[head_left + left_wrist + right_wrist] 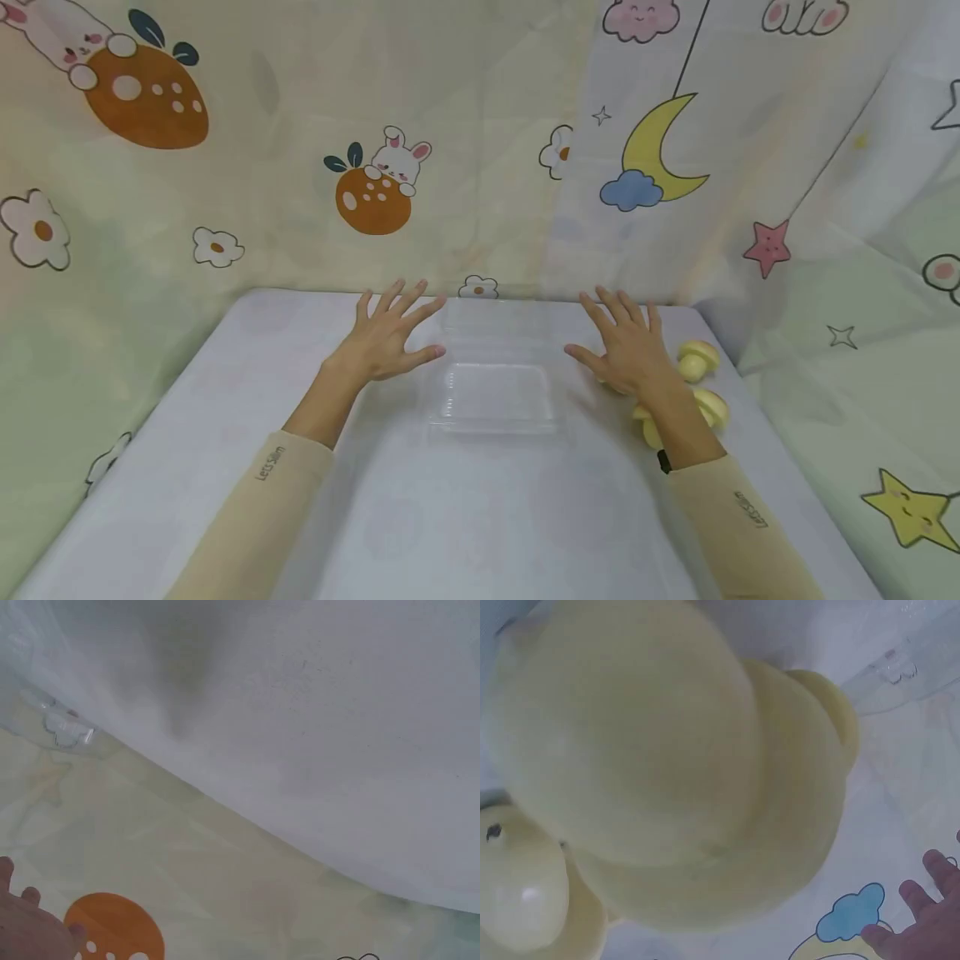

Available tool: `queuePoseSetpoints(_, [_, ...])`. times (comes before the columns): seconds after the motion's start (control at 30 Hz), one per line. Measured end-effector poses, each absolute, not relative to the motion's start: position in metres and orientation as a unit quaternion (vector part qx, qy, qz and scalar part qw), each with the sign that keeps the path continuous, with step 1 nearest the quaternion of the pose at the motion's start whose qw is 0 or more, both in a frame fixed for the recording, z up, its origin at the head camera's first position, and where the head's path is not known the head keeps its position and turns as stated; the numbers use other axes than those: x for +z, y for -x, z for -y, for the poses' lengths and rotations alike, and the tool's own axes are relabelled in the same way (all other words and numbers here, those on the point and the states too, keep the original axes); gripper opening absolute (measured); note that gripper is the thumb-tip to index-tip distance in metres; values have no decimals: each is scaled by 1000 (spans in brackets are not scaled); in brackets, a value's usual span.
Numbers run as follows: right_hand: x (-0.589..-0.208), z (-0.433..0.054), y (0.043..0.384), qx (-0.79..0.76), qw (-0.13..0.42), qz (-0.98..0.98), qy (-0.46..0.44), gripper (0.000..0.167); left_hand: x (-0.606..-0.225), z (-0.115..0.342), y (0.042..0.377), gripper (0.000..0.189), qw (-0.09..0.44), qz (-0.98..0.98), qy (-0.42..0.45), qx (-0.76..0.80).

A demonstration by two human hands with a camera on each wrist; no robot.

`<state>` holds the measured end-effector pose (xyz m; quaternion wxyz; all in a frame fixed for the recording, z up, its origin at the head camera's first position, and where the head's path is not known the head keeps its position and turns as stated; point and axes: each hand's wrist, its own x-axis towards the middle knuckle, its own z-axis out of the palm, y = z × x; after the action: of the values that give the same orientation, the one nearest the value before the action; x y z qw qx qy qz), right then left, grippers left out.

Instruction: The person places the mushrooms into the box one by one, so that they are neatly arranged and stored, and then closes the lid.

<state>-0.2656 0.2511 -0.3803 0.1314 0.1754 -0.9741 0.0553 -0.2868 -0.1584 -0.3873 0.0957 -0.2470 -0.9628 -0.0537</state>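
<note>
A clear plastic box (495,396) lies in the middle of the white table, its transparent lid (495,325) folded back towards the far edge. Just left of the box is my left hand (386,340), fingers spread, holding nothing. On the other side, my right hand (625,348) is spread too, with nothing in it. Beneath and beside the right forearm are several pale yellow toy mushrooms (697,360), partly hidden by the arm. One mushroom (630,742) looms large in the right wrist view. Whether either hand touches the table I cannot tell.
The white table (480,517) ends at a cloth backdrop (480,167) printed with rabbits, oranges, a moon and stars. Cloth also hangs along both sides. A small black item (663,461) shows at the right sleeve's cuff.
</note>
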Motion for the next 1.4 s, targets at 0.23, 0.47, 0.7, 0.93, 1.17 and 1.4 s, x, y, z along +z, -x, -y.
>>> queuePoseSetpoints(0.23, [-380, -264, 256, 56, 137, 974, -174, 85, -395, 156, 284, 80, 89, 957, 263, -86])
queuePoseSetpoints(0.47, [-383, -273, 251, 51, 147, 971, -180, 84, -399, 158, 275, 78, 69, 954, 266, -117])
queuePoseSetpoints(0.7, [-387, -282, 246, 54, 174, 962, -203, 81, -404, 160, 266, 77, 53, 952, 271, -128])
queuePoseSetpoints(0.93, [-387, -294, 243, 60, 191, 959, -203, 80, -405, 158, 265, 79, 43, 944, 284, -163])
queuePoseSetpoints(1.17, [-385, -305, 235, 66, 173, 965, -187, 80, -405, 154, 260, 77, 3, 935, 285, -212])
queuePoseSetpoints(1.4, [-382, -320, 230, 62, 171, 967, -180, 80, -401, 152, 254, 73, -6, 927, 295, -233])
